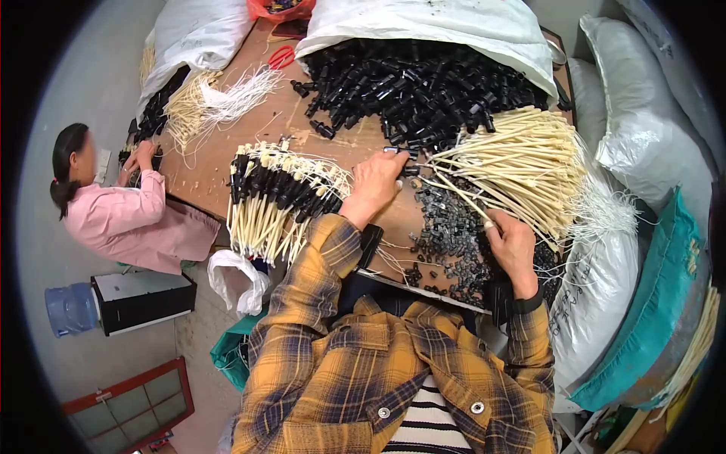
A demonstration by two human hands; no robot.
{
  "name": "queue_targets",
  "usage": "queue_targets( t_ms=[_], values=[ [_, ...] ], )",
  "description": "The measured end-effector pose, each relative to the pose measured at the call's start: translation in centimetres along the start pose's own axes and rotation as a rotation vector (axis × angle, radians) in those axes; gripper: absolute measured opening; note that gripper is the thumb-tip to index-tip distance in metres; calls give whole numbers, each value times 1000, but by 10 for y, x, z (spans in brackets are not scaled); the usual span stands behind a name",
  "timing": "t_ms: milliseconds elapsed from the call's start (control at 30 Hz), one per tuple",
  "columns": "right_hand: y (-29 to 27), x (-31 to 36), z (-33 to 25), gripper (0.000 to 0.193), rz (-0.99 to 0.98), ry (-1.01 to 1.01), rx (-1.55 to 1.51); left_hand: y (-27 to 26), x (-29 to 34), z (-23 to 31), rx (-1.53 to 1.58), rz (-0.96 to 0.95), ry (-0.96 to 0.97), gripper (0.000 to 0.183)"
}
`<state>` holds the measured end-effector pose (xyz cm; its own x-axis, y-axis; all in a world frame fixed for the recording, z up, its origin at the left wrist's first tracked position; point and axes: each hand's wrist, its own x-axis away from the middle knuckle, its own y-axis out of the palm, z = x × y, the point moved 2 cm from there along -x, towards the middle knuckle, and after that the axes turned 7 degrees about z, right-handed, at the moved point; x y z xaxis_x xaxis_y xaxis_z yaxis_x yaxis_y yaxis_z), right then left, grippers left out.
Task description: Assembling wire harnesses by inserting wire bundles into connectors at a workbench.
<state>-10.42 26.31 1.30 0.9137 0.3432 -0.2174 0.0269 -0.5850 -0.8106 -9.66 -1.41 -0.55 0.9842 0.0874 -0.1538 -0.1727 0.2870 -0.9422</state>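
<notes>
Left hand (372, 185): I see it curled over the middle of the bench (291, 129), fingertips at a black fitting (401, 152); the knuckles cover the contact, so I cannot tell whether it is pinched.
Right hand (512, 244): nearer the bench's right edge, thumb and finger closed on one end of a cream stick (463, 194), which I read as leaving the other tip free.
Stick angle: slanting from the right hand toward the left, probably so the tip sits close to the left fingertips.
Fittings heap (408, 83): toward the far edge, at the mouth of a white sack (431, 19), likely so pieces spill out within reach.
Stick bundle (522, 163): along the right edge, tips fanned inward, which I think makes single ones easy to draw.
Small dark parts (446, 234): loose between the hands and the near edge, perhaps spread for picking.
Fitted sticks (261, 204): left of the left hand, by the near edge, apparently kept apart from bare ones.
</notes>
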Motion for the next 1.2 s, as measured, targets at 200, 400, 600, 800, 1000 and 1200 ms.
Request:
queue_targets(
  t_ms=[200, 400, 600, 800, 1000, 1200],
  values=[
    [-13, 23, 1, 19, -57, 159, -189, 5, 20, 1, 616, 96, -299, 23],
    [-6, 23, -8, 18, -185, 277, -498, -2, 42, 6, 1388, 58, -560, 20],
    [-2, 24, -23, 20, -174, 137, -498, -11, 53, 7, 1517, -5, -592, 26],
    [-13, 20, -19, 24, -184, -206, -450, -10, 60, -5, 1601, -174, -545, 48],
    [-16, 19, -31, 18, -78, -276, -204, -23, 60, -2, 1213, -396, -299, 50],
    [3, 22, -30, 11, -164, -301, -360, -30, 64, 10, 727, -298, 260, 47]
  ],
)
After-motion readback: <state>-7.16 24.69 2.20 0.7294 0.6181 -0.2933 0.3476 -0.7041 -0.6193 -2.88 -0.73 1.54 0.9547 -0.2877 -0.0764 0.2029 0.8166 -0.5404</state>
